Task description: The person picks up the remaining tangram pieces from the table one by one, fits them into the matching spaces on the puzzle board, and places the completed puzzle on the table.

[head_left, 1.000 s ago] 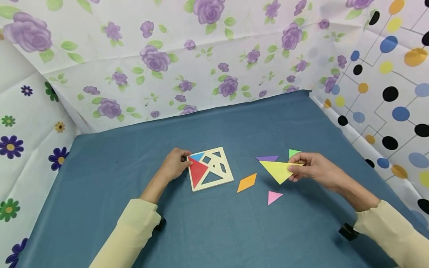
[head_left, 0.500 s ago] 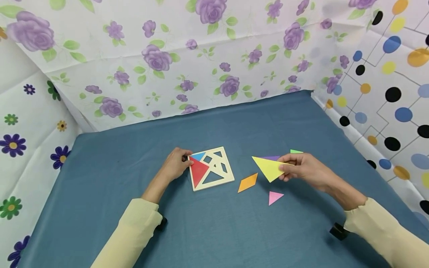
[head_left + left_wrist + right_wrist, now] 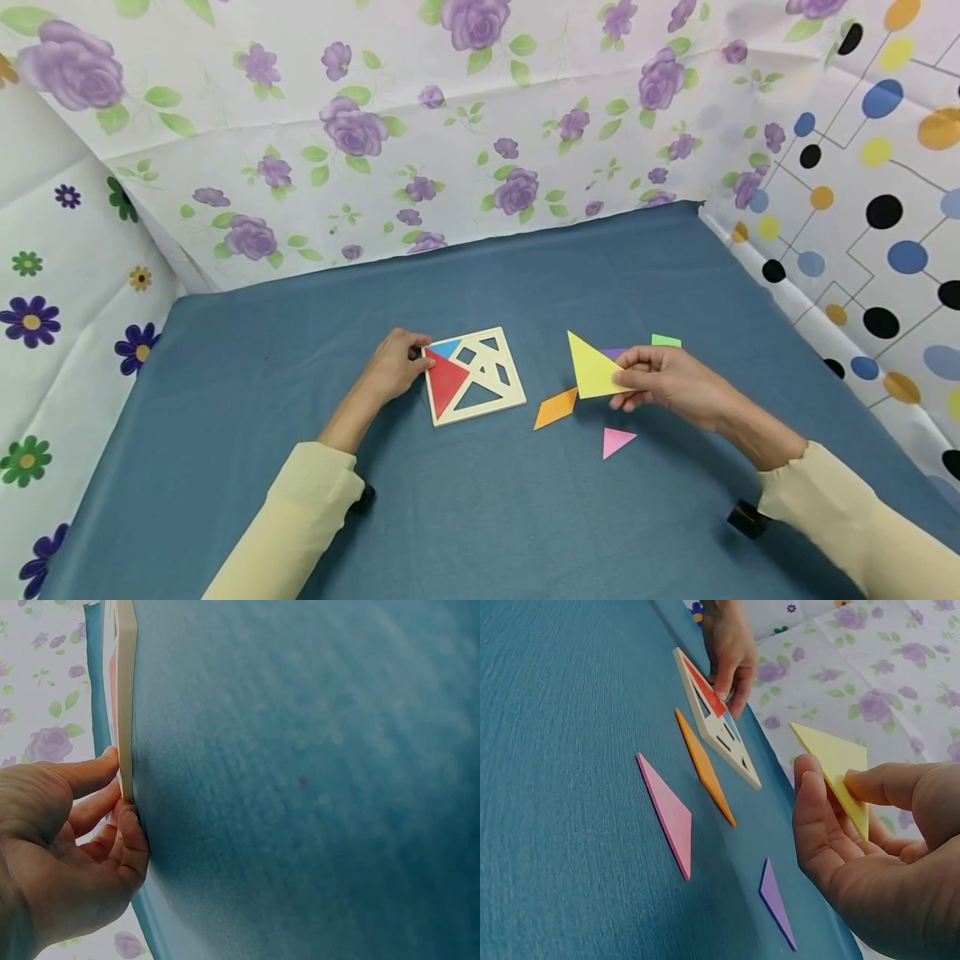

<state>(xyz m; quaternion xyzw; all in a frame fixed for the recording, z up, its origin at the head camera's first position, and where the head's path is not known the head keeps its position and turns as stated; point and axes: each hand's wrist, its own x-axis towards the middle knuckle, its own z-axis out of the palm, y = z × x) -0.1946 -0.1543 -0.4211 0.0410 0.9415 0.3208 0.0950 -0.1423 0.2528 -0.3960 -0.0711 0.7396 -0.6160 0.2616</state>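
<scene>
A blue cloth lies beneath the pale frame, whose corner the left hand pinches, seemingly to steady it; the right hand pinches the yellow triangle aloft by one end, leaving most uncovered; the red triangle fills a recess; the orange parallelogram and pink triangle lie nearby; the green piece, partly hidden, is hard to make out.

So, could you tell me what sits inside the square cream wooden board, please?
A red triangle and a blue triangle; the left hand covers a bit of the board, hiding what lies there.
</scene>
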